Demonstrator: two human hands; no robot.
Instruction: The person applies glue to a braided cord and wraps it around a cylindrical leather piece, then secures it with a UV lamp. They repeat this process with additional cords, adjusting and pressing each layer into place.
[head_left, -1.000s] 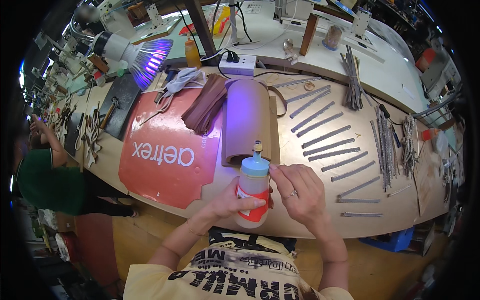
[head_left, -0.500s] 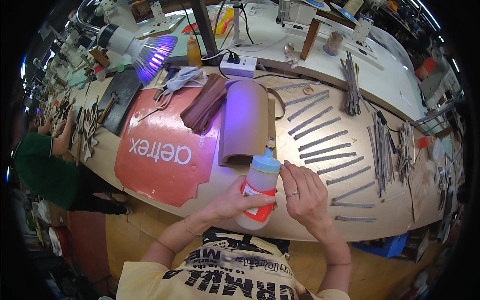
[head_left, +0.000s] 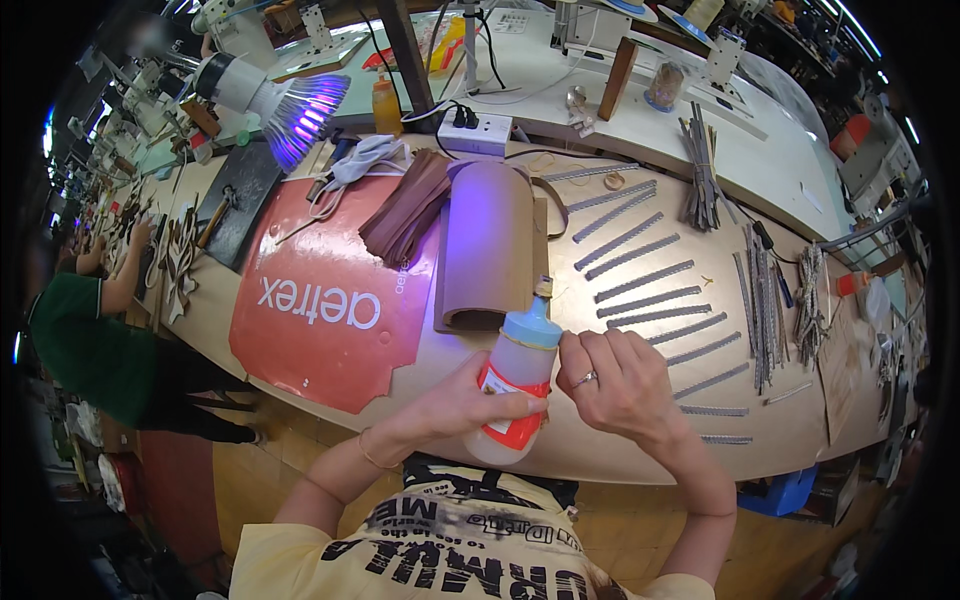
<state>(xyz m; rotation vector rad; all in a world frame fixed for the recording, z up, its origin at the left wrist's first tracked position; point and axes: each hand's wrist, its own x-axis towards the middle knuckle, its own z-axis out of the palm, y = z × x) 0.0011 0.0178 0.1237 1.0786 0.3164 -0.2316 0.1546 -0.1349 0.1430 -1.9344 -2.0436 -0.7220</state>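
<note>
Beside the brown roll, left hand grips glue bottle; right hand touches it.

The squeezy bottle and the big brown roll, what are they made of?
The white squeeze bottle with a light blue cap and red label looks like soft, cloudy plastic: it is slightly see-through and smooth. The left hand grips it. The brown rolled sheet looks like matte leather or thick card; its dull curled edge leaves that open.
</note>
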